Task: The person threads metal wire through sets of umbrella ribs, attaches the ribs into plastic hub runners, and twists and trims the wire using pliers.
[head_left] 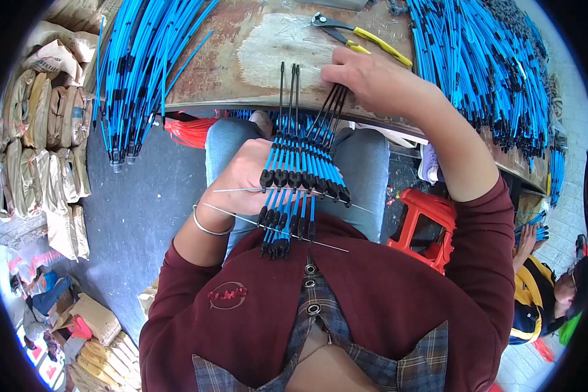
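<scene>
My left hand (247, 171) is wrapped round a bundle of blue rods with black end pieces (302, 162), held over my lap. Through the black ends nearest my body runs a thin metal wire (330, 247); a second wire crosses a row of ends just beyond it. At the far side of the bundle, slim black rods (287, 88) stick out over the table edge. My right hand (362, 77) has its fingers closed at the tips of several of these black rods, on the right. Just beyond that hand lie pliers with yellow handles (382, 47).
The worn wooden table (206, 78) carries small loose metal pins. Piles of blue rods hang over its edge at left (134, 62) and right (470, 65). A red plastic stool (411, 225) stands to my right. Wrapped packages (39, 176) are stacked at left. Another person (542, 287) sits far right.
</scene>
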Demonstrator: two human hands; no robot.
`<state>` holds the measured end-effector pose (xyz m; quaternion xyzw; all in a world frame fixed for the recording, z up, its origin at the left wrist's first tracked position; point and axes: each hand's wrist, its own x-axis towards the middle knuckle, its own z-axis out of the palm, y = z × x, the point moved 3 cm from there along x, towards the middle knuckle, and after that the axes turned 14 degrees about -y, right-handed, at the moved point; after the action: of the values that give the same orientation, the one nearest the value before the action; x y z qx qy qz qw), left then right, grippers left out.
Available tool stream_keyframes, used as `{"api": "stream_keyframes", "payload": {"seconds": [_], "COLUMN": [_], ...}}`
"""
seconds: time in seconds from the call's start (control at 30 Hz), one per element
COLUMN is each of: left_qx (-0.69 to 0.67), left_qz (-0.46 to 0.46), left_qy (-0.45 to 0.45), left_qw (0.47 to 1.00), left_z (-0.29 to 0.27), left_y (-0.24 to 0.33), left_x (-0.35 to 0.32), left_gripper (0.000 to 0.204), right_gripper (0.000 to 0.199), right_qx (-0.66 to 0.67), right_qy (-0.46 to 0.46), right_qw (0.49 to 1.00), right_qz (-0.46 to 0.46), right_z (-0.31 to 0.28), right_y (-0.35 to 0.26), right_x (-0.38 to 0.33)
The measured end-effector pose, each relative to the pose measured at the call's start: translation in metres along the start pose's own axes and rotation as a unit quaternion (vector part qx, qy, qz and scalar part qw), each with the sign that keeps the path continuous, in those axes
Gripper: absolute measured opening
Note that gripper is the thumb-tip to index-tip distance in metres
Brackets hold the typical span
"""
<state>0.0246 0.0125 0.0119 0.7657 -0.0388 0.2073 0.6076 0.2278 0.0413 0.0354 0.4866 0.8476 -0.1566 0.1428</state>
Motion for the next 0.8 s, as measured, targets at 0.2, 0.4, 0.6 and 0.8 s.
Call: {"api": "stream_keyframes", "payload": {"seconds": [0.2,0.4,0.6,0.8], "left_qx": [0.106,0.085,0.038,0.014], "left_qz": [0.044,0.020,-0.017,-0.023], "left_qy": [0.011,0.011,0.007,0.015], "left_qw": [0.993,0.996,0.999,1.000], "left_z": [0.0004,-0.0013,-0.0029,-0.0018], "left_y": [-0.0023,-0.0006,0.0031,0.0006], "left_x": [0.0031,0.0042,0.0053,0.0045], "left_gripper": [0.012,0.010,0.010,0.009], "right_gripper": [0.024,0.023,0.023,0.023], "right_qx": [0.033,0.024,0.022,0.024], "right_qy": [0.063,0.067,0.068,0.075], "right_qw": [0.997,0.997,0.997,0.996], "right_qz": [-0.036,-0.022,-0.023,-0.031], "right_z": [0.0009,-0.0009,-0.0011,0.0002], "right_y": [0.0032,0.0017,0.0024,0.0032], "right_x": [-0.0089,-0.0082,-0.0090,-0.0066]}}
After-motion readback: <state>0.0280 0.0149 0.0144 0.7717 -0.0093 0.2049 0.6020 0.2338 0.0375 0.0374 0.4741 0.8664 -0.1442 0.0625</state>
